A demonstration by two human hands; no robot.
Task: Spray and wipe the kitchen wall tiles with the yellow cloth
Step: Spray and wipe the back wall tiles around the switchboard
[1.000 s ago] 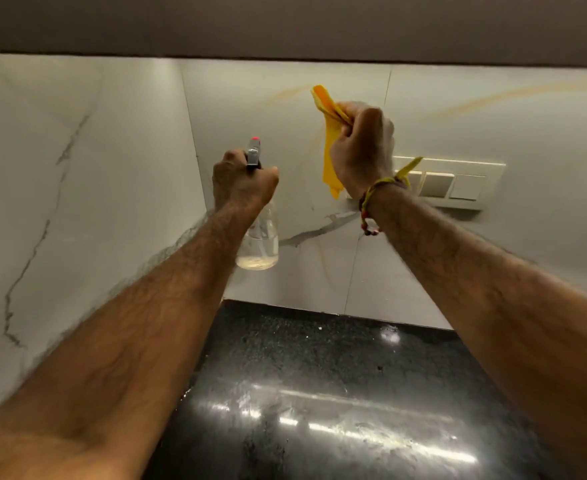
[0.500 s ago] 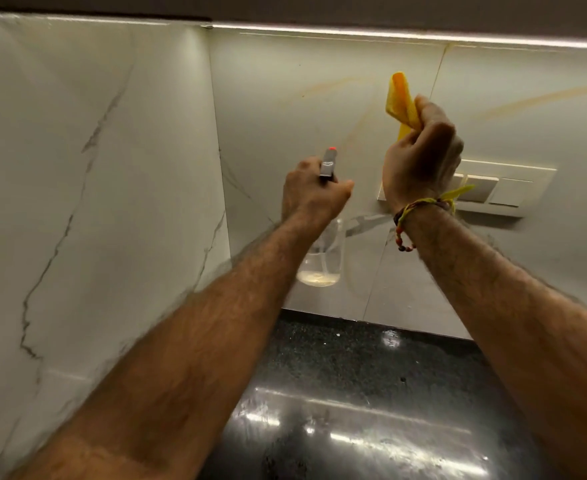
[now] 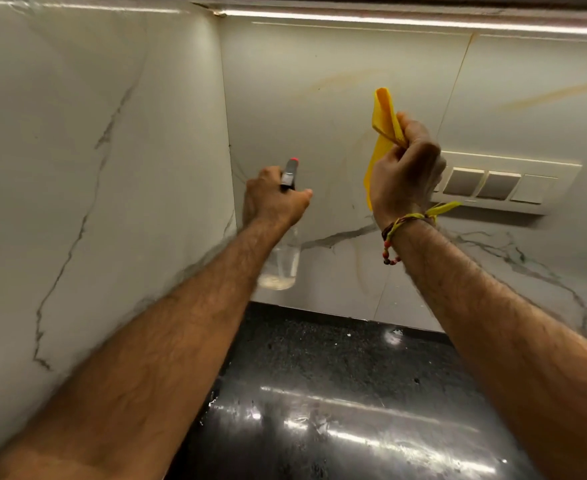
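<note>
Head camera looks forward and down at two bare forearms raised toward a corner of marble-look wall tiles. Left hand is wrapped around the neck of a clear spray bottle, with the fingers curled at the trigger; the dark spray head with its red tip stands above the knuckles and points at the back wall. The bottle body hangs below the hand, and a little pale liquid is at its bottom.

Right hand is closed in a fist on the yellow cloth. The cloth is bunched inside the fist: one folded part stands up above the thumb side, another part hangs down on the left side of the hand, in front of the tiles. Whether the cloth touches the wall, I cannot tell. On the right wrist there is a thread bracelet with small red beads and a yellow loose end.

Just to the right of the right hand, a cream switch plate is fixed on the back wall. Grey veins and faint orange streaks run across the tiles. A light strip glows along the top edge of the wall. Below the arms lies a black glossy countertop with bright reflections.
</note>
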